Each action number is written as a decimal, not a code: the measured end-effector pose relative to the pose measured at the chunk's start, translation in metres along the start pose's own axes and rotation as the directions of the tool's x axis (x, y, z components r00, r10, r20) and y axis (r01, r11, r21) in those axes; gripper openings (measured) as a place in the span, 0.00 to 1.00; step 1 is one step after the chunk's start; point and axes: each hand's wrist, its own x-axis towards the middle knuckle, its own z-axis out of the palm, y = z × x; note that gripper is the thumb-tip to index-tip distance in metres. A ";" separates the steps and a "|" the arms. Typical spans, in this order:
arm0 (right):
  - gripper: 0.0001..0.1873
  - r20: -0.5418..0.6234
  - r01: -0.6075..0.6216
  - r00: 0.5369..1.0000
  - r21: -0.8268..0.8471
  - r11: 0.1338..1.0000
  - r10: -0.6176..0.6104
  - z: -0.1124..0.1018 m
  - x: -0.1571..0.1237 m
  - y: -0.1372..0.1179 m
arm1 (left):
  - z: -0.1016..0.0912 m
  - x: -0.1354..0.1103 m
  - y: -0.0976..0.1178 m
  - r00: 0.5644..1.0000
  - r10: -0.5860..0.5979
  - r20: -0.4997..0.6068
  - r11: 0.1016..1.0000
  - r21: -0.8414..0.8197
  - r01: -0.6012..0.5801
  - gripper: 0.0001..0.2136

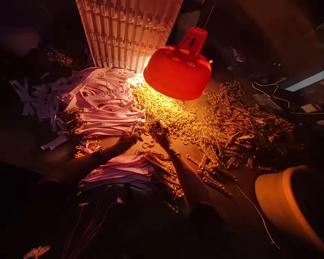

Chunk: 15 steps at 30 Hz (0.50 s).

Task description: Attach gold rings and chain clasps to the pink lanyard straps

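Observation:
My left hand (130,137) grips a thin metal tool (134,127) that points up and away from me, at the edge of a stack of pale pink perforated strips (105,115). My right hand (161,133) rests close by, its fingers bunched at the near edge of a heap of golden rings (162,111). Whatever those fingers hold is too small and dim to tell. More pale strips (118,169) lie under my forearms, beside bundles of gold ring chains (164,172).
An orange-red lampshade (179,68) hangs low over the rings. Behind the strips stands a white woven sack (126,32). Gold chain strips (232,133) spread to the right, and an orange basin (275,198) sits at the near right. A thin white cable (259,212) runs past it.

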 end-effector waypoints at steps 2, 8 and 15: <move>0.15 -0.036 -0.019 0.999 0.015 1.000 0.019 0.006 -0.018 -0.003 | 0.007 -0.002 0.003 1.000 -0.003 -0.015 1.000 0.025 0.003 0.16; 0.22 -0.082 -0.017 0.996 0.019 1.000 0.018 0.026 -0.043 -0.010 | 0.017 -0.006 0.006 1.000 0.014 -0.014 1.000 0.013 -0.014 0.13; 0.20 0.031 0.047 0.998 -0.013 0.999 -0.046 0.027 -0.050 -0.007 | 0.009 -0.006 -0.005 0.999 0.008 -0.037 0.999 0.049 -0.006 0.12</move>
